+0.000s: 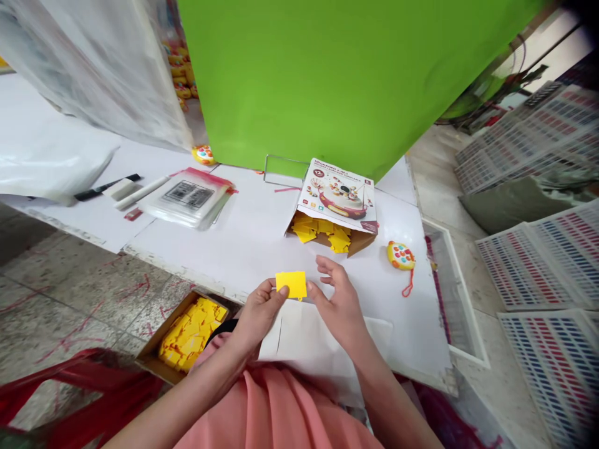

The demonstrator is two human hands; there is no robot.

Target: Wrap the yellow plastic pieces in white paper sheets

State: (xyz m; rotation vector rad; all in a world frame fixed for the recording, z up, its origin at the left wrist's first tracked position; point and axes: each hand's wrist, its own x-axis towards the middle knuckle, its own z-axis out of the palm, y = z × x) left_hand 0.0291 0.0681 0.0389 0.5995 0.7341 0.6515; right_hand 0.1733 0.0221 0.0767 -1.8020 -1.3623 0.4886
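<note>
A small flat yellow rectangular piece (296, 282), with little tabs on its lower edge, is pinched between the thumb and fingers of my left hand (262, 310). At its right edge is the thumb tip of my right hand (339, 301); whether they touch I cannot tell. The fingers of that hand are spread, with nothing held in them. Beyond my hands lies a printed cardboard box (337, 194), its near end open and several yellow pieces (322, 229) showing inside. White paper (309, 333) lies below my hands at the table edge.
A yellow toy with coloured buttons (401, 255) lies right on the white table (248, 249). Plastic bags (185, 196) are stacked left. A green panel (299, 81) stands behind. Below left, a carton (156, 368) holds yellow pieces. White crates (528, 265) stand at right.
</note>
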